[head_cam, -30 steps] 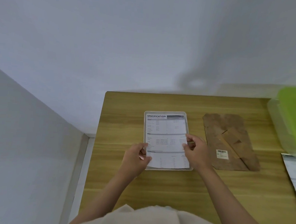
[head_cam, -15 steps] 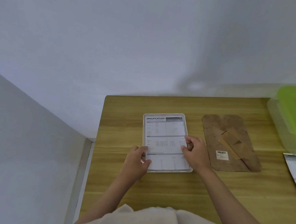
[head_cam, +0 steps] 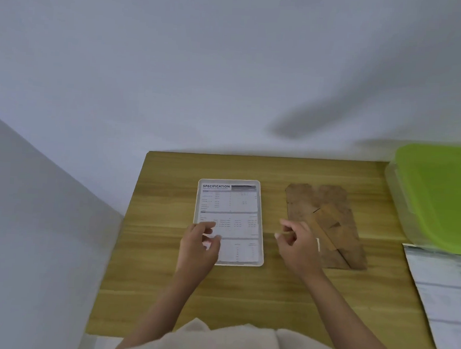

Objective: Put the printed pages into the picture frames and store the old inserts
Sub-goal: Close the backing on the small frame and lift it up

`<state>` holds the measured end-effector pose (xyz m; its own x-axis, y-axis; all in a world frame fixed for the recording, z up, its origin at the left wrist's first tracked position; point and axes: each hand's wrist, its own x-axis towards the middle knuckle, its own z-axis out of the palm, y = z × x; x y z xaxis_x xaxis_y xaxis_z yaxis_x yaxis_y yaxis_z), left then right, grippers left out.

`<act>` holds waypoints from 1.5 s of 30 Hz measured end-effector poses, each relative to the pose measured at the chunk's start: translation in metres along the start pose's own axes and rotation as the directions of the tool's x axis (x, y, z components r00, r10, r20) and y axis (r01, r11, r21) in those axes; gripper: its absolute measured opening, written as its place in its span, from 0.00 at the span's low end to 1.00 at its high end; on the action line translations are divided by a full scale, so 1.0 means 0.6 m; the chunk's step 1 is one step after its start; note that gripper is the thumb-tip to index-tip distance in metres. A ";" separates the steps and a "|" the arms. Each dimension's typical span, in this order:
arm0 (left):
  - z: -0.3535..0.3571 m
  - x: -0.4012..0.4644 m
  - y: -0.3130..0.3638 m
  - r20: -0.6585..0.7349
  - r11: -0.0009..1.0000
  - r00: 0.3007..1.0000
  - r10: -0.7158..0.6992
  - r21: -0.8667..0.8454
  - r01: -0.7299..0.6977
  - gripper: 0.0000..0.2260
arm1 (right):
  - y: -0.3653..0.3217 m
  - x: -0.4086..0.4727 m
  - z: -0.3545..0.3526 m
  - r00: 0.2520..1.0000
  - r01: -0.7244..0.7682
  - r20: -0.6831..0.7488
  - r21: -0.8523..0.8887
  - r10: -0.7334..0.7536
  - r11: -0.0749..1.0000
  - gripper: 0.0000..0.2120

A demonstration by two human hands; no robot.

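Your left hand (head_cam: 199, 244) rests over the lower left corner of the picture frame (head_cam: 261, 230), fingers loosely curled and gripping nothing that you can see; the printed page (head_cam: 232, 217), headed SPECIFICATION, lies flat inside that white frame on the wooden table (head_cam: 243, 291); your right hand (head_cam: 298, 244) hovers between the frame and the brown backing board (head_cam: 330, 207), fingers partly curled, clear of the page; whether it pinches anything you cannot tell; the backing board lies flat to the right of the frame, apart from it; a green-lidded plastic box (head_cam: 438, 198) sits at the far right; more printed sheets (head_cam: 443, 295) lie at the table's right edge.
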<state>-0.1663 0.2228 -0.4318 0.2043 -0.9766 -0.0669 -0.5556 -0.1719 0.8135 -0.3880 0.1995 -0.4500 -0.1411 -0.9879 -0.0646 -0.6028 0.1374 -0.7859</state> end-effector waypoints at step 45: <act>0.115 -0.087 0.097 0.024 0.952 0.966 -0.258 -0.161 0.259 0.21 | 0.074 0.012 -0.131 0.944 -0.328 0.195 0.466 0.267 0.822 0.21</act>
<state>-0.2649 0.2549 -0.4208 0.3219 -0.9018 -0.2884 -0.3462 -0.3957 0.8506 -0.4774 0.2042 -0.4370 -0.1407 -0.9098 -0.3905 -0.0831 0.4039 -0.9110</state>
